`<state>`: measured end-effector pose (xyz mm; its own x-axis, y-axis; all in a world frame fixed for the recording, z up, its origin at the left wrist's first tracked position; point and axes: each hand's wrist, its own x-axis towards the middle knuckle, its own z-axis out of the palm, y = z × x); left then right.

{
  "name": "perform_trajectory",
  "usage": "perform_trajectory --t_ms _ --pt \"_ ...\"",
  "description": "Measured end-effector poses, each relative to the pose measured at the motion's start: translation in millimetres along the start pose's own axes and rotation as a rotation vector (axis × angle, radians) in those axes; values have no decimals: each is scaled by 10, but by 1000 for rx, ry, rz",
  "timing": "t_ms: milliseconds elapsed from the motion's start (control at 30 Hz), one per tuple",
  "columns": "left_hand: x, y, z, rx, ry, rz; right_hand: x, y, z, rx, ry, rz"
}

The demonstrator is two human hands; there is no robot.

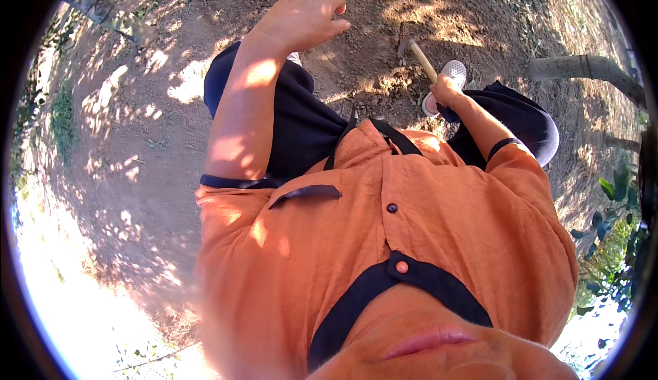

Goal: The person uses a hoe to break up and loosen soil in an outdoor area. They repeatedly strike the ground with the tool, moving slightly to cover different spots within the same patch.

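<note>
My left hand (316, 17) hangs over the bare soil at the upper middle, thumb and fingers apart, with nothing seen between them. At the upper right my right hand (445, 91) is closed around the light wooden handle (424, 61) of a short digging tool, perhaps a small hoe. Its dark metal head (406, 47) rests at or just above the loose soil (396, 82); contact cannot be told. The tool lies beside a pale perforated shoe (455, 73), close to my right hand.
Bent grey tree trunks or branches stand at the right (581, 66) and upper left (95, 5). Leafy twigs (611, 226) hang at the right rim. My dark-trousered knees (534, 123) spread to both sides. Sun patches and shade cover the dirt (154, 174).
</note>
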<state>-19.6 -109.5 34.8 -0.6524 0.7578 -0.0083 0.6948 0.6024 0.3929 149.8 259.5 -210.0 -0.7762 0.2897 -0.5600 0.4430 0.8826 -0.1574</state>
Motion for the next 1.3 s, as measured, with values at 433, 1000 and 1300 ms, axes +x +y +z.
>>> perform_trajectory --t_ms 433,1000,1300 --pt "92 119 -322 -29 -132 -49 624 -858 -113 37 138 59" --pt "27 174 -218 -91 -84 -54 -148 -121 -132 -222 -93 -170" --pt "58 122 -221 -156 25 14 354 -493 -668 -150 2 -265"
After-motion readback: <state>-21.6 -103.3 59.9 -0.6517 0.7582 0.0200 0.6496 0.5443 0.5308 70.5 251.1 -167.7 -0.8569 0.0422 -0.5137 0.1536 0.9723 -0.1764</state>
